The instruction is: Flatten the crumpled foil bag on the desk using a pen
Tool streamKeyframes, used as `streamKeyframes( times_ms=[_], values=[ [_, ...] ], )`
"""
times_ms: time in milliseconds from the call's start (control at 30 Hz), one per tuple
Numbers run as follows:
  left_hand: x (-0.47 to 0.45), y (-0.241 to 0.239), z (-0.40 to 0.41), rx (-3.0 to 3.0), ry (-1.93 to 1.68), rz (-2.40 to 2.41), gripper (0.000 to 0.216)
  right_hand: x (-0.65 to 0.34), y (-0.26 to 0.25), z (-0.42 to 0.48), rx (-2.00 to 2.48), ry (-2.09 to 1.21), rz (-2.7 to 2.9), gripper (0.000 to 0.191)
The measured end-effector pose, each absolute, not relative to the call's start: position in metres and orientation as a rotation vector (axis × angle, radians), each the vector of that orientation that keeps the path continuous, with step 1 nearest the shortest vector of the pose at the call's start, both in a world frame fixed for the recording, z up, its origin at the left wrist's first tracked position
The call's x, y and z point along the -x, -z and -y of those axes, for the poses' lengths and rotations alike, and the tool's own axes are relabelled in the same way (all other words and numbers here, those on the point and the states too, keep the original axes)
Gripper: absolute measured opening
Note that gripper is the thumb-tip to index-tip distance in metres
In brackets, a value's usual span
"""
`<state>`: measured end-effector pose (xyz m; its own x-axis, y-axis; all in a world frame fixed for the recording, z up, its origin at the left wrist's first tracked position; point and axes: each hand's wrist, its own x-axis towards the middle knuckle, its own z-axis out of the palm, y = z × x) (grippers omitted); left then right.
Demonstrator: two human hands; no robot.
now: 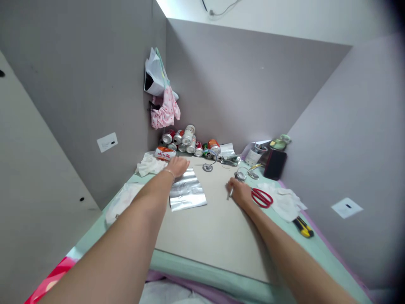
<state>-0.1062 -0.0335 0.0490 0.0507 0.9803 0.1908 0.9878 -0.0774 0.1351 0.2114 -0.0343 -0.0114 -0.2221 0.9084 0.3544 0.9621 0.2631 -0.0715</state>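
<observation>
My left hand [179, 166] is over the far end of a shiny silver metal sheet [187, 192], beside an orange and white can [165, 153]. Blur hides its fingers, so I cannot tell whether they grip anything. Closed fingers of my right hand [239, 192] rest on the pale board [202, 236] and hold a slim, silver, pen-like tool [230, 193], whose exact kind is unclear. Right beside that wrist lie scissors with red handles [262, 198]. Just beyond the knuckles is a small round metal piece [242, 174].
Several drink cans [189, 136] are piled in the back corner. At the right stand a tin of tools [254, 155] and a dark phone [275, 164]. White cloths [286, 202] and a yellow-black utility knife [303, 227] lie at the right edge. Walls enclose the back and sides.
</observation>
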Motion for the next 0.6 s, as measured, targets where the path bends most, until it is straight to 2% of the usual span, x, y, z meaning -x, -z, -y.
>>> streamKeyframes(
  times_ms=[100,200,400,600],
  values=[
    [0.104,-0.013,0.042,2.301,0.334,2.204,0.035,-0.207,0.018,0.032,1.817,0.138,2.236,0.033],
    [0.097,0.0,0.039,2.379,0.358,2.218,0.035,-0.205,0.02,0.033,1.854,0.086,2.253,0.032],
    [0.054,0.0,0.029,2.583,0.522,2.127,0.035,-0.205,0.018,0.037,1.857,0.04,2.241,0.032],
    [0.035,-0.014,0.018,2.652,0.869,2.117,0.032,-0.21,0.022,0.035,1.825,-0.007,2.236,0.032]
  ],
)
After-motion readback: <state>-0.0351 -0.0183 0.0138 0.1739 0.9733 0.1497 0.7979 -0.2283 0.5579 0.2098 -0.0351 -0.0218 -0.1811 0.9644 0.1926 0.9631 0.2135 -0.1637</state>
